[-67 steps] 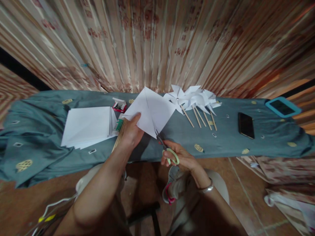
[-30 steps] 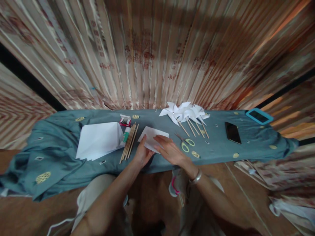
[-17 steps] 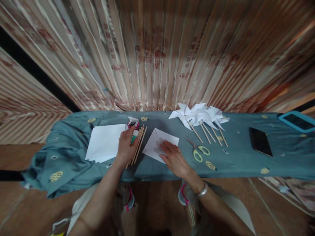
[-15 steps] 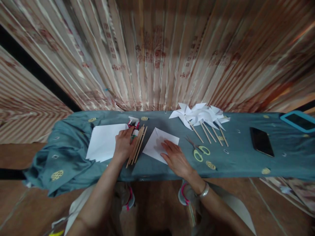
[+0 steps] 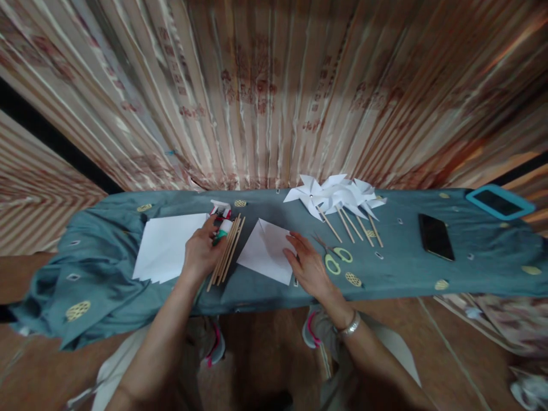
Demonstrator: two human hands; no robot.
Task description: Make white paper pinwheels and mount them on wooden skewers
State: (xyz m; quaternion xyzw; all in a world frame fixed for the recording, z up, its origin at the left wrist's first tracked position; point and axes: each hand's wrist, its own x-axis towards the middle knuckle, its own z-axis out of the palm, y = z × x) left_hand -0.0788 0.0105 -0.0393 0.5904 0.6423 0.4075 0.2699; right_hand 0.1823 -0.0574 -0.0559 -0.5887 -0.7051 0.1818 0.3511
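Observation:
My left hand (image 5: 200,251) is closed around a small glue stick (image 5: 220,233) with a white cap and green body, beside a bundle of thin wooden sticks (image 5: 226,254). Part of the glue stick is hidden by my fingers. Just behind it stands an opened small red-and-white box (image 5: 221,210); its contents are too small to make out. A white paper square (image 5: 266,251) with a crease lies in the middle of the cloth. At its right edge rests my right hand (image 5: 309,268), fingers stretched out and holding nothing.
A stack of white paper (image 5: 169,248) lies left. Several paper pinwheels on sticks (image 5: 331,197) lie at the back right, with green-handled scissors (image 5: 332,260) before them. Farther right are a black phone (image 5: 435,237) and a blue-framed tablet (image 5: 499,202). A teal cloth (image 5: 406,279) covers the narrow table.
My right hand has slid off the paper's middle to its right edge. At my left hand, more of the glue stick shows. The whole view has shifted, moving things slightly left.

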